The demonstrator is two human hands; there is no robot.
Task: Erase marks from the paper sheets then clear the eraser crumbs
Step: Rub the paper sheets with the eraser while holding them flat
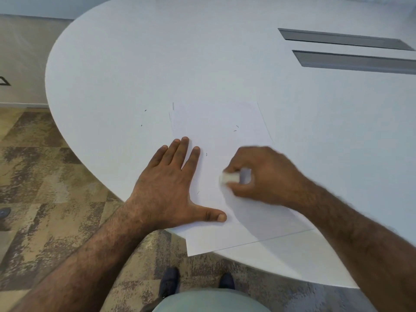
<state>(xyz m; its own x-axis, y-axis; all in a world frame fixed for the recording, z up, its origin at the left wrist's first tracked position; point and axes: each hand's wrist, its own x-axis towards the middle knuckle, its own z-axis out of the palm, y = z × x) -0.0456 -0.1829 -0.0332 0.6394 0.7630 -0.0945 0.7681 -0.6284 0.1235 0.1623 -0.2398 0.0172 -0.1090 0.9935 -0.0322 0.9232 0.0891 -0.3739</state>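
Fingers [242,190] of the right hand [267,176] pinch a white eraser [229,178] on the paper [225,122]; left hand [166,188] lies flat, fingers spread, on the desk [180,52]

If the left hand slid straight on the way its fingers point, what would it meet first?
Probably nothing solid. The left hand lies flat on the paper, fingers pointing away across the table. Ahead lie only paper, a few crumbs off to the right, then bare tabletop.

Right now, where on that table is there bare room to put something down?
Bare patches: the table beyond the paper sheets, short of the two grey slots, and the stretch right of the sheets. Crowded: the near edge, where the left hand presses the paper and the right hand rubs the eraser.
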